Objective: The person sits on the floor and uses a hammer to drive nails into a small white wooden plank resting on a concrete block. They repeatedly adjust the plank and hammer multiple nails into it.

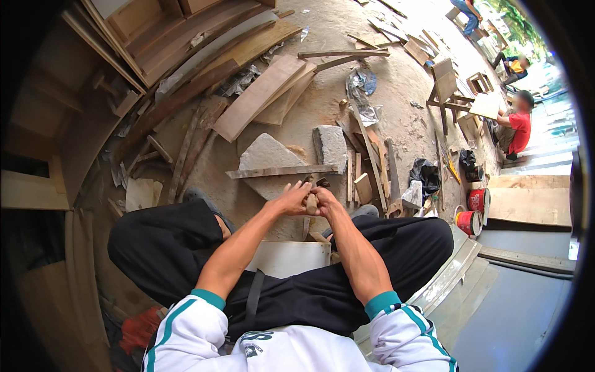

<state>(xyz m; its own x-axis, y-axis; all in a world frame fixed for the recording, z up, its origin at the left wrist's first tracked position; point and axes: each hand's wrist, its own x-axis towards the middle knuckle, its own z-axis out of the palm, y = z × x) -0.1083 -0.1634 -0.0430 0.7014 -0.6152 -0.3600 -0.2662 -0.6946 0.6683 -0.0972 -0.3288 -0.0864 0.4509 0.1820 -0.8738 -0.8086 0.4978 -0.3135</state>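
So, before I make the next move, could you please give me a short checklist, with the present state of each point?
1. Both hands at the wooden piece: ok; left hand and right hand meet there.
2. Left hand's grip closed: cannot tell; the fingers' hold is partly hidden.
3. Saw away from the hands: ok; it lies apart, to their right.
4. Wooden strip near the stone slab firmly supported: cannot tell.
5. Ground free of loose wood: not ok; boards lie scattered ahead.
6. Person in red away from the hands: ok; well off to the right.
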